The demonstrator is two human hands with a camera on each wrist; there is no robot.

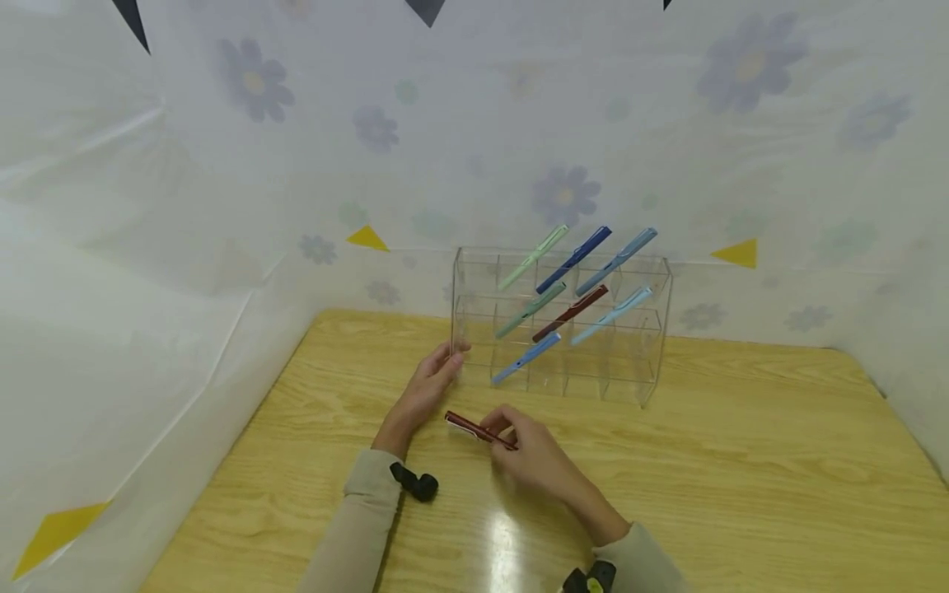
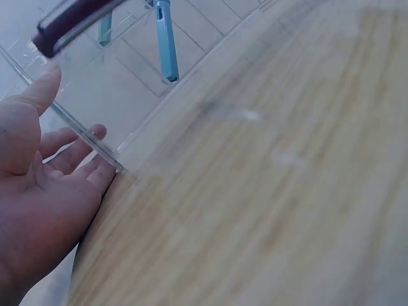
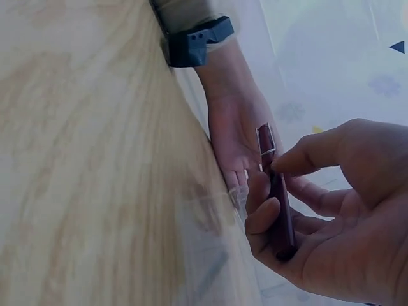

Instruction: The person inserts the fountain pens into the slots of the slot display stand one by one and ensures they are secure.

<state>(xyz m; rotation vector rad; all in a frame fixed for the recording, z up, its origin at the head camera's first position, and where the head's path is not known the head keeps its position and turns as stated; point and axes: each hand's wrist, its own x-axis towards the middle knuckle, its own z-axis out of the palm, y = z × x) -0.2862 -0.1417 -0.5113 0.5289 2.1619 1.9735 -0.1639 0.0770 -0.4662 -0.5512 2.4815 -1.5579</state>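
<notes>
A clear pen rack (image 1: 626, 371) stands on the table with several pens lying slanted in it. My left hand (image 1: 426, 387) holds the rack's left side, its thumb by the front edge and its fingers at the side panel. Close in front, my right hand (image 1: 537, 457) pinches a dark red pen (image 1: 474, 430) between thumb and fingers, the silver-clipped end pointing left. In the right wrist view the pen's lower end (image 3: 285, 245) lies across the curled fingers. The rack's top row bears a pale green pen (image 1: 535, 257), a dark blue pen (image 1: 574, 260) and a grey-blue pen (image 1: 617, 262).
The middle row holds a sage green pen (image 1: 530, 310), another dark red pen (image 1: 571, 315) and a light blue pen (image 1: 612, 316). A blue pen (image 1: 526, 359) lies in the bottom row. White flowered sheeting (image 1: 474, 123) hangs behind the wooden table (image 1: 741, 461).
</notes>
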